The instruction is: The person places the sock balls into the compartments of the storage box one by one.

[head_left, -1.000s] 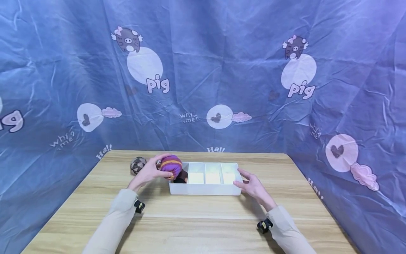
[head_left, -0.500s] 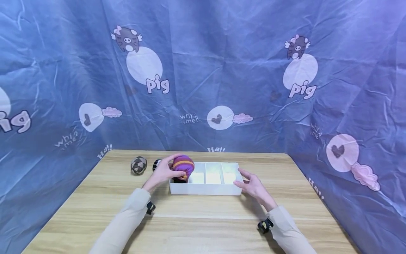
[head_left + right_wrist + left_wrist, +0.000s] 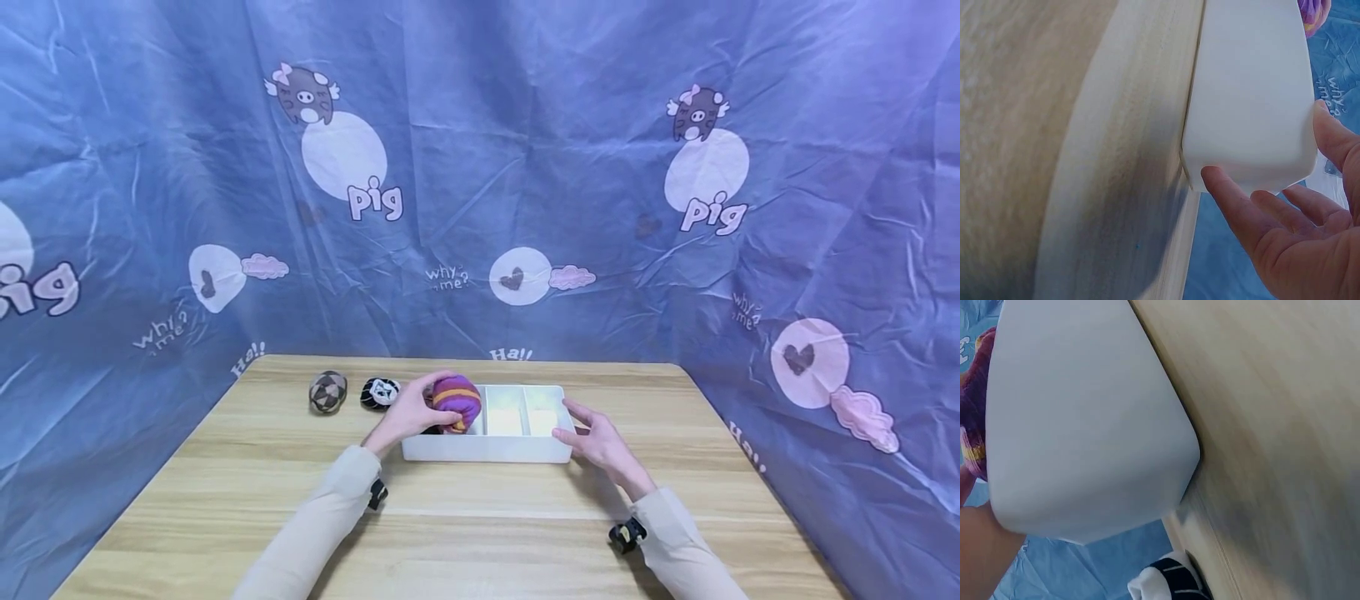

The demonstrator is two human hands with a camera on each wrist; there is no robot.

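In the head view my left hand (image 3: 411, 410) grips a rolled-up pair of purple socks (image 3: 457, 398) with orange stripes, thumb in front and fingers behind. The socks sit in the second compartment from the left of a white divided box (image 3: 487, 448), partly below its rim. Behind my left hand, a bit of dark rolled socks (image 3: 432, 430) shows in the leftmost compartment. My right hand (image 3: 602, 442) holds the right end of the box, its thumb at the front corner; in the right wrist view its fingertips touch the white end wall (image 3: 1254, 112).
Left of the box lie black-and-white rolled socks (image 3: 380, 392) and grey-brown patterned rolled socks (image 3: 327, 392). The two right compartments show bare bottoms. A blue printed curtain (image 3: 465, 208) hangs behind the wooden table (image 3: 480, 533).
My left hand has moved right with the purple socks, from over the leftmost compartment down into the second. The black-and-white socks have come into view. My right hand has stayed put.
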